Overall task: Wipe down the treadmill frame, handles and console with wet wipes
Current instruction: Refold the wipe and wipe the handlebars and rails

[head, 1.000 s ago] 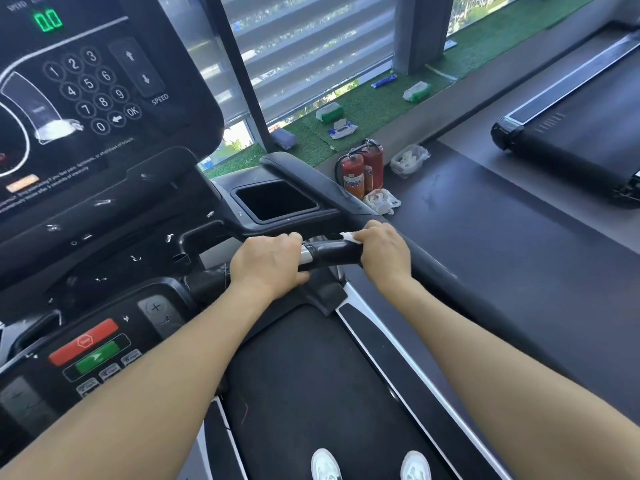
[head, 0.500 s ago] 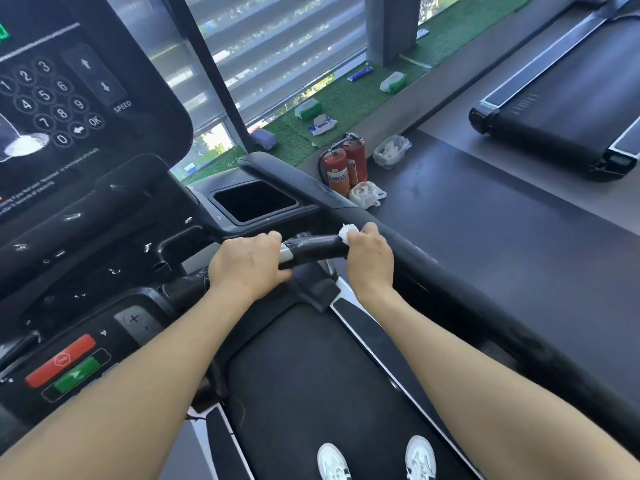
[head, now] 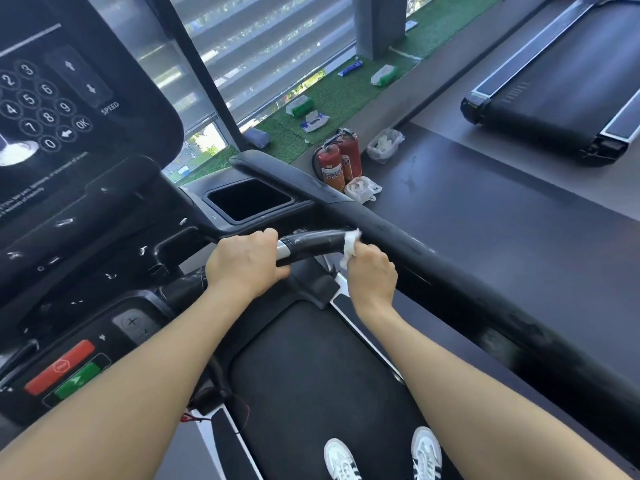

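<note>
Left grip (head: 244, 265) — fingers curled over the front handle bar (head: 315, 244), covering its silver sensor end. Right grip (head: 372, 273) — fingers bunched around a white wet wipe (head: 349, 245), pressing it against the far end of the same bar, where the bar meets the long side handrail (head: 450, 271). The wipe sticks out above and below the knuckles. Bare stretch of black bar lies between the two grips.

Beyond the left grip: cup-holder recess (head: 249, 199); further left, the console (head: 52, 109) with number keypad. Below the left forearm, red and green buttons (head: 65, 372). Below both grips: treadmill belt (head: 311, 368), white shoes (head: 381, 455) on it. Past the right grip, two fire extinguishers (head: 337, 161) on the floor.
</note>
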Demonstrator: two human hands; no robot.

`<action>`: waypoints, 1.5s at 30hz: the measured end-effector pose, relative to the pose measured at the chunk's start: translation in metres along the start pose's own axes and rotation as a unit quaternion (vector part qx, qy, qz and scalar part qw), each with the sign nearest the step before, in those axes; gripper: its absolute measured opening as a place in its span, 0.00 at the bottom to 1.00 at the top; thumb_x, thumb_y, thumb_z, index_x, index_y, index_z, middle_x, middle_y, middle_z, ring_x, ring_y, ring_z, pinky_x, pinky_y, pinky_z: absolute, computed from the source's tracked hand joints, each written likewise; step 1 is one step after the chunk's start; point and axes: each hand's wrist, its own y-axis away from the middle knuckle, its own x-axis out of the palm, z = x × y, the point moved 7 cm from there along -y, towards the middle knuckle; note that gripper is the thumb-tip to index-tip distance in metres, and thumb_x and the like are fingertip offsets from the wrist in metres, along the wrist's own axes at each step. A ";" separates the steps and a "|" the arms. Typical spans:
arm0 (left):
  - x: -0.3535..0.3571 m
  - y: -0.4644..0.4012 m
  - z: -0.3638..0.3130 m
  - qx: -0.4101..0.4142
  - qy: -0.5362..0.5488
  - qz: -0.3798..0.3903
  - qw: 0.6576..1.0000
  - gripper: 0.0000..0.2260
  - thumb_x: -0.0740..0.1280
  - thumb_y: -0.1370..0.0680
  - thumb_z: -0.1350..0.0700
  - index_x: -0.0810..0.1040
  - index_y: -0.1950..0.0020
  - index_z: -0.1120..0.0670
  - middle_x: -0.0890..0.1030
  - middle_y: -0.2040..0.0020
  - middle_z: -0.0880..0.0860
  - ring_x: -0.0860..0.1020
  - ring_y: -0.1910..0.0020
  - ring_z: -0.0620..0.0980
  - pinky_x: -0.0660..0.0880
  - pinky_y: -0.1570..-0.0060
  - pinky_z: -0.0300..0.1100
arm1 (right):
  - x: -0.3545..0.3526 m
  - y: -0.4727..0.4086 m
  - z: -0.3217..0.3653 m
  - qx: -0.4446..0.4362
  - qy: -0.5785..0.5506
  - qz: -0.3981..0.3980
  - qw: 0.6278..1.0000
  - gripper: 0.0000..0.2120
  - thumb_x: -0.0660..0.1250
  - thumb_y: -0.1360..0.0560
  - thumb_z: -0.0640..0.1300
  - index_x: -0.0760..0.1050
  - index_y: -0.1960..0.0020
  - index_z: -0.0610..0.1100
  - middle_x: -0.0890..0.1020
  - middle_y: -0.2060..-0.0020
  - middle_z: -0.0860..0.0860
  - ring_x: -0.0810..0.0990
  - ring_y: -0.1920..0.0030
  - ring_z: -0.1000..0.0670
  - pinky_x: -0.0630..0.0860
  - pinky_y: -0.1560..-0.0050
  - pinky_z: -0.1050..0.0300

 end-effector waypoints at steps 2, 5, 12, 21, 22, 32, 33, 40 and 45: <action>0.001 0.000 0.001 0.000 0.004 -0.002 1.000 0.17 0.64 0.25 0.39 0.65 0.55 0.51 0.79 0.54 0.50 0.79 0.55 0.55 0.67 0.63 0.44 | 0.010 0.013 -0.018 0.089 -0.102 0.013 0.991 0.08 0.57 0.23 0.37 0.74 0.56 0.40 0.81 0.57 0.42 0.76 0.60 0.42 0.67 0.62 0.55; 0.001 0.000 0.001 0.003 -0.008 -0.004 1.000 0.17 0.64 0.25 0.39 0.65 0.54 0.51 0.79 0.55 0.50 0.79 0.56 0.55 0.66 0.64 0.44 | 0.026 0.014 -0.037 0.266 -0.315 0.063 0.909 0.06 0.60 0.24 0.37 0.75 0.56 0.38 0.79 0.58 0.43 0.77 0.59 0.43 0.72 0.59 0.56; -0.001 0.000 -0.001 0.008 -0.008 -0.005 1.000 0.17 0.63 0.25 0.39 0.64 0.55 0.52 0.79 0.53 0.51 0.79 0.54 0.56 0.66 0.64 0.44 | 0.054 0.011 0.017 0.372 -0.604 0.139 0.691 0.07 0.64 0.27 0.27 0.72 0.59 0.38 0.79 0.54 0.41 0.80 0.55 0.43 0.82 0.56 0.49; 0.001 -0.001 0.002 -0.012 0.004 0.008 1.000 0.15 0.65 0.25 0.42 0.63 0.54 0.50 0.78 0.55 0.50 0.72 0.63 0.54 0.66 0.65 0.45 | 0.042 -0.005 -0.008 0.416 -0.687 0.131 0.582 0.12 0.57 0.30 0.18 0.70 0.57 0.32 0.75 0.60 0.40 0.76 0.54 0.41 0.77 0.47 0.46; 0.000 -0.001 0.003 -0.017 0.006 0.008 1.000 0.15 0.65 0.26 0.43 0.63 0.55 0.50 0.78 0.56 0.50 0.71 0.63 0.54 0.66 0.65 0.45 | 0.042 -0.003 -0.003 0.419 -0.677 0.138 0.589 0.12 0.57 0.30 0.18 0.71 0.53 0.29 0.76 0.55 0.38 0.77 0.54 0.40 0.78 0.51 0.48; 0.003 -0.003 0.005 -0.021 0.001 0.006 1.000 0.13 0.65 0.26 0.45 0.63 0.55 0.50 0.79 0.55 0.50 0.74 0.61 0.56 0.66 0.66 0.44 | 0.028 0.015 0.045 0.364 -0.638 0.282 0.617 0.13 0.54 0.26 0.21 0.68 0.42 0.23 0.76 0.58 0.33 0.79 0.61 0.35 0.79 0.75 0.55; 0.003 -0.003 0.005 -0.021 0.002 0.005 1.000 0.13 0.66 0.26 0.45 0.63 0.55 0.50 0.79 0.55 0.50 0.74 0.62 0.56 0.66 0.66 0.44 | 0.025 0.014 0.042 0.370 -0.633 0.283 0.618 0.12 0.54 0.26 0.21 0.68 0.44 0.24 0.75 0.59 0.33 0.80 0.57 0.33 0.79 0.74 0.54; 0.003 -0.002 0.004 -0.021 -0.001 0.005 1.000 0.13 0.66 0.26 0.47 0.63 0.55 0.51 0.80 0.56 0.51 0.74 0.62 0.55 0.67 0.66 0.44 | 0.018 0.011 0.047 0.358 -0.573 0.299 0.673 0.16 0.56 0.26 0.23 0.67 0.39 0.26 0.74 0.53 0.32 0.81 0.55 0.34 0.82 0.66 0.53; 0.003 -0.003 0.005 -0.025 0.008 0.001 1.000 0.12 0.65 0.26 0.48 0.63 0.56 0.51 0.79 0.56 0.50 0.71 0.64 0.55 0.67 0.66 0.44 | -0.017 -0.021 0.045 0.289 -0.582 0.224 0.726 0.09 0.61 0.28 0.25 0.68 0.48 0.28 0.76 0.49 0.35 0.81 0.53 0.37 0.82 0.61 0.51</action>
